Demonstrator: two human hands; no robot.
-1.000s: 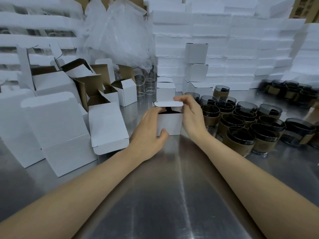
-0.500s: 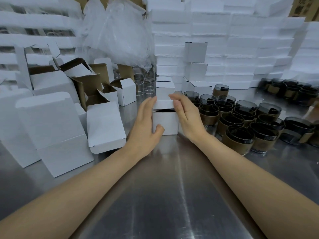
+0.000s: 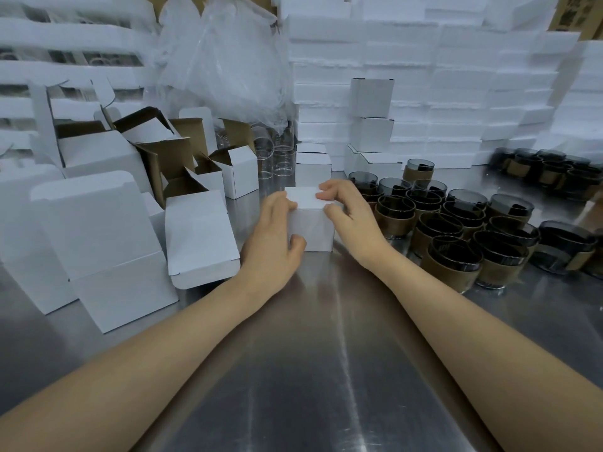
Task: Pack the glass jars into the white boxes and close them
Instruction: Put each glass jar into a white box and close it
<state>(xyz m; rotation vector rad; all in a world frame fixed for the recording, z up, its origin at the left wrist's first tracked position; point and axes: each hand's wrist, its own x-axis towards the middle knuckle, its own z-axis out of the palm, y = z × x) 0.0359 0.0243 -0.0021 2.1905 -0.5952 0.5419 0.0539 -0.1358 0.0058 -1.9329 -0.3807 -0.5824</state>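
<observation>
White cardboard box [image 3: 310, 230], frame centre, lid flat, looks closed; left hand [image 3: 272, 246] grips its side, right hand [image 3: 350, 213] curls its fingers over the lid. Many brown-sleeved dark glass jars [image 3: 452, 262] at right sit unpacked, open white boxes [image 3: 243, 177] left.

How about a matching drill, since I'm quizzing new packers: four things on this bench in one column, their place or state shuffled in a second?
1. centre box
2. dark jars
3. clear glasses
4. open boxes

A. grouped right of the centre box, brown-wrapped
B. at the back, below the plastic bag
C. lid down, gripped by left hand and right hand
D. flaps up, left of the clear glasses

Pairs: 1-C, 2-A, 3-B, 4-D.
</observation>
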